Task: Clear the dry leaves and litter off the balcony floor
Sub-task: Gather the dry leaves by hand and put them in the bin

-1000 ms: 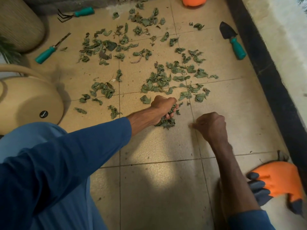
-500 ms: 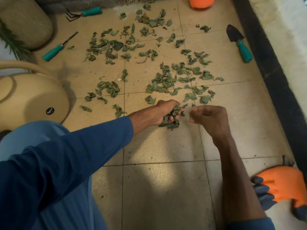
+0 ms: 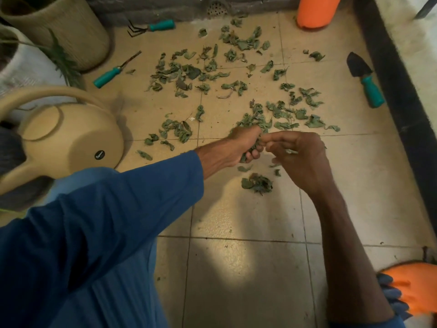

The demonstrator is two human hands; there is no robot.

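Note:
Dry green leaves lie scattered over the beige floor tiles, thickest toward the far wall. My left hand is raised off the floor and grips a bunch of leaves, some poking out above and below the fist. My right hand hovers just to its right, fingers curled, with a leaf scrap showing between them and one fingertip touching the left hand. A small heap of leaves sits on the tile right below both hands.
A tan watering can stands at the left, with a woven planter behind it. A hand rake, a weeder and a trowel lie around the leaves. An orange pot stands at the back. An orange glove lies near right. A dark kerb bounds the right side.
Both hands rose off the floor and came together. The left lifted a bunch of leaves, leaving a small heap on the tile. The right fist loosened toward the left hand.

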